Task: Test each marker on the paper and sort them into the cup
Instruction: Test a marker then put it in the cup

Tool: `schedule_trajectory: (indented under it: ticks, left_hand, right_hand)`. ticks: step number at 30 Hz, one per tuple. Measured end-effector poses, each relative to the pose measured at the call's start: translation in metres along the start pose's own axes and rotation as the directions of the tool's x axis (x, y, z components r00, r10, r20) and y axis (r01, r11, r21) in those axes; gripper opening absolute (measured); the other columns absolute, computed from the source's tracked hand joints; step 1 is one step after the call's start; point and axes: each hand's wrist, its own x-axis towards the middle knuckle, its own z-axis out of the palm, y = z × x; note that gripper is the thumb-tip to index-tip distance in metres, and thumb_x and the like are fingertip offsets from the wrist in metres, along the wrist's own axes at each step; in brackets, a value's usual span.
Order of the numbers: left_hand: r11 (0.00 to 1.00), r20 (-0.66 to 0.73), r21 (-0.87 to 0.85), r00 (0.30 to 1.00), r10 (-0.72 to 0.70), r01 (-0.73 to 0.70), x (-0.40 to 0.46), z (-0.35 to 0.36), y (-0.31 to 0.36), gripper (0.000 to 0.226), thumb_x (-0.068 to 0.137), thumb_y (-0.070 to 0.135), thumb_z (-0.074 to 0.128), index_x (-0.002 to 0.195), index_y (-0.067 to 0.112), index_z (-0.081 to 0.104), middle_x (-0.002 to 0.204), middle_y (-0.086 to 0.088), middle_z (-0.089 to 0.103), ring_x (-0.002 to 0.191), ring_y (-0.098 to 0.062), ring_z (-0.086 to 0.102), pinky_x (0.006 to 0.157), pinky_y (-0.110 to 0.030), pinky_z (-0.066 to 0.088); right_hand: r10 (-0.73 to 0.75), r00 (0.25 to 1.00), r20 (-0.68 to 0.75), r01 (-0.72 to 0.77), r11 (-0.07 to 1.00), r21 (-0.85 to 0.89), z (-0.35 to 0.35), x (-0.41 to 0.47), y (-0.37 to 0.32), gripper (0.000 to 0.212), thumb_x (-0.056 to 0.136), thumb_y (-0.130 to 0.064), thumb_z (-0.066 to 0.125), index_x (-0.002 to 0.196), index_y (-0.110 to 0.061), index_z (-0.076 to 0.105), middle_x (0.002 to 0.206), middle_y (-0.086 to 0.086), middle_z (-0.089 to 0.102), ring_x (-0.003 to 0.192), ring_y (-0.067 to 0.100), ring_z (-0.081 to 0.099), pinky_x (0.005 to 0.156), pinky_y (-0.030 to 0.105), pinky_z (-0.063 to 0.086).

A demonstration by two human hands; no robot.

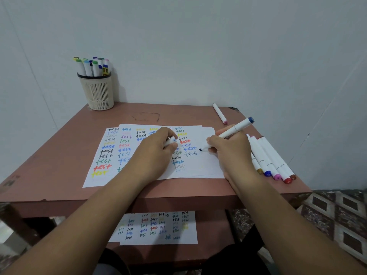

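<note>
On the white paper sheet [200,165], the right hand [228,149] clamps a white blue-capped marker [234,129], writing "test"; left hand [158,144] pinches its cap [170,142]. Next comes recapping.

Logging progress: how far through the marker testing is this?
Partway. Done: several markers stand in the cup and the paper is crowded with "test" words. In hand: the right hand writes with a blue-capped marker; the left hand holds its cap. Left: a row of markers at right, plus a pink marker farther back.
</note>
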Motion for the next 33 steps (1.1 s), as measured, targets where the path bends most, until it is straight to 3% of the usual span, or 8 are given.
schedule_trajectory:
  ticks: [9,13,20,26,30,33]
  left_hand:
    - [1.000,-0.003,0.003,1.000,-0.003,0.003,-0.0006,-0.0005,0.0008,0.009,0.100,0.026,0.055,0.106,0.030,0.058,0.087,0.012,0.061,0.077,0.001,0.051,0.060,-0.017,0.031]
    - [1.000,-0.001,0.002,1.000,-0.002,0.002,-0.0006,-0.0001,0.0014,0.009,0.100,0.026,0.054,0.107,0.030,0.058,0.089,0.011,0.062,0.079,0.000,0.051,0.061,-0.018,0.032]
    - [1.000,-0.007,-0.001,1.000,-0.002,0.002,-0.0005,-0.0001,0.0011,0.008,0.100,0.026,0.055,0.106,0.031,0.058,0.087,0.012,0.060,0.077,0.002,0.051,0.060,-0.015,0.031]
    - [1.000,-0.004,-0.001,1.000,-0.009,0.009,-0.0002,0.0003,0.0008,0.008,0.100,0.026,0.055,0.106,0.030,0.059,0.087,0.012,0.059,0.077,-0.001,0.051,0.061,-0.021,0.032]
    - [1.000,0.000,0.001,1.000,-0.009,0.009,-0.0004,0.0002,0.0008,0.008,0.100,0.026,0.055,0.106,0.031,0.058,0.089,0.011,0.060,0.080,0.000,0.052,0.061,-0.020,0.032]
    - [1.000,-0.003,-0.003,1.000,-0.003,0.003,-0.0015,-0.0004,0.0008,0.010,0.100,0.025,0.056,0.106,0.032,0.059,0.090,0.011,0.061,0.082,0.000,0.052,0.063,-0.018,0.033]
  right_hand:
    - [0.014,1.000,0.021,-0.013,0.999,-0.034,0.0026,0.0016,0.0028,0.020,0.076,-0.006,0.076,0.076,-0.020,0.062,0.058,-0.010,0.063,0.062,0.016,0.066,0.076,0.063,0.062]
    - [0.016,0.999,0.034,-0.014,0.999,-0.049,0.0006,-0.0002,0.0005,0.030,0.075,-0.004,0.072,0.062,-0.029,0.063,0.055,-0.009,0.060,0.060,0.018,0.062,0.074,0.061,0.061]
    - [0.022,1.000,-0.015,-0.022,1.000,0.014,0.0010,0.0003,-0.0019,0.024,0.076,0.002,0.071,0.067,-0.016,0.059,0.058,-0.001,0.060,0.058,0.019,0.061,0.067,0.041,0.056]
    - [0.020,0.999,0.039,-0.018,0.998,-0.052,0.0027,-0.0014,0.0010,0.024,0.072,-0.011,0.074,0.066,-0.033,0.066,0.058,-0.008,0.063,0.063,0.021,0.065,0.075,0.058,0.061]
    - [0.004,1.000,-0.008,-0.005,0.998,-0.068,0.0022,0.0001,0.0019,0.016,0.073,-0.009,0.071,0.074,-0.021,0.061,0.056,-0.009,0.059,0.058,0.018,0.061,0.065,0.044,0.057]
    - [0.019,0.999,-0.042,-0.021,0.999,-0.044,0.0005,0.0006,0.0016,0.015,0.077,-0.005,0.072,0.079,-0.015,0.061,0.061,-0.006,0.060,0.059,0.015,0.063,0.067,0.046,0.061]
